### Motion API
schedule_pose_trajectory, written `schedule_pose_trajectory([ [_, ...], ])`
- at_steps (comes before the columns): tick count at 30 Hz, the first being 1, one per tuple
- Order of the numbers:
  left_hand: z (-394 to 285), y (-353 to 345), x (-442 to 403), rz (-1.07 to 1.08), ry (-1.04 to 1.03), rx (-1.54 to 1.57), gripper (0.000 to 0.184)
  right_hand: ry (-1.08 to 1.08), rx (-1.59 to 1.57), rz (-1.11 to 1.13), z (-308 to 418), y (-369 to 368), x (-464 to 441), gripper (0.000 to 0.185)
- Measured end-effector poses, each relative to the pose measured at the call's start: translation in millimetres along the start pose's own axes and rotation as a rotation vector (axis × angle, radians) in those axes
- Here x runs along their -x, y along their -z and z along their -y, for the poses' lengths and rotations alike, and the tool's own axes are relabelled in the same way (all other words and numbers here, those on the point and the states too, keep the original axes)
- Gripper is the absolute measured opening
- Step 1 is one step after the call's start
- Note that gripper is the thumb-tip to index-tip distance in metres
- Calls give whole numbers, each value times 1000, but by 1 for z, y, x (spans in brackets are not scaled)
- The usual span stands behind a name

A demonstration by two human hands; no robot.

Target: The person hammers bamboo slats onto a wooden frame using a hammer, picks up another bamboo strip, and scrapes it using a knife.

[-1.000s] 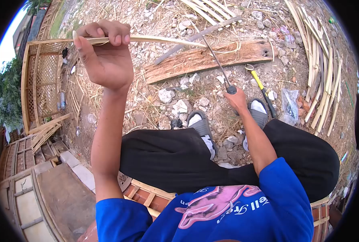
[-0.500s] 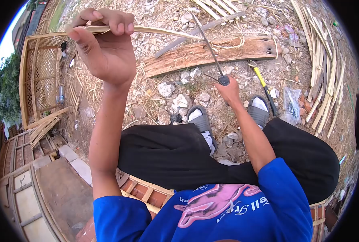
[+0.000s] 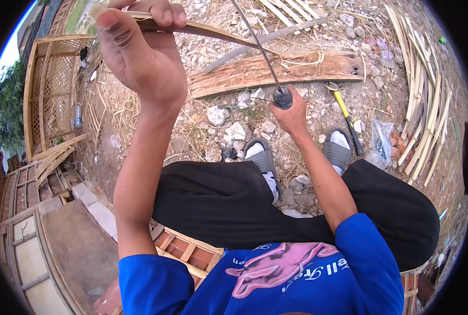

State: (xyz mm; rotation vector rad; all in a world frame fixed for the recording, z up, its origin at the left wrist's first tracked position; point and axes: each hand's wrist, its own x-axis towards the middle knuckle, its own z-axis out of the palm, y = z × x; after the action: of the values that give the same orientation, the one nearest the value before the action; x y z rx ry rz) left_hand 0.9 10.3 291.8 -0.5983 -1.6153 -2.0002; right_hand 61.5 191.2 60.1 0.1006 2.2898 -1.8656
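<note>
My left hand [image 3: 147, 65], raised at the upper left, has its fingers and thumb closed around a thin split-bamboo strip [image 3: 213, 32]. The strip slopes down to the right, and its far end lies close to a long knife blade; whether they touch I cannot tell. Lower down, my right hand [image 3: 293, 116] is wrapped around the dark handle of that long knife [image 3: 265, 58], whose thin blade points up and away from me. Below the strip's end and the blade, a rough wooden plank [image 3: 234, 81] lies on the ground with pale shavings on it.
A yellow-and-black hammer-like tool [image 3: 342, 105] lies near my right foot, beside a clear plastic bag [image 3: 382, 139]. Long pale strips [image 3: 425, 100] are piled at the right. A lattice-sided wooden frame [image 3: 32, 100] stands left. Stones and straw cover the ground.
My left hand has risen slightly, and the strip has turned to show a browner face. The right hand has shifted up and left, with the knife's handle tilting more toward me.
</note>
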Motion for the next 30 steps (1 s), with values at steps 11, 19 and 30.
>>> schedule_pose_trajectory([
  [11,11,-10,5,53,-23,-15,36,-297,190,-6,-54,22,-5,34],
  [19,-48,6,-15,-100,-99,-61,37,-133,130,-35,-32,14,-1,34],
  [30,-84,-12,24,-326,-140,5,31,62,151,-83,6,13,8,39],
])
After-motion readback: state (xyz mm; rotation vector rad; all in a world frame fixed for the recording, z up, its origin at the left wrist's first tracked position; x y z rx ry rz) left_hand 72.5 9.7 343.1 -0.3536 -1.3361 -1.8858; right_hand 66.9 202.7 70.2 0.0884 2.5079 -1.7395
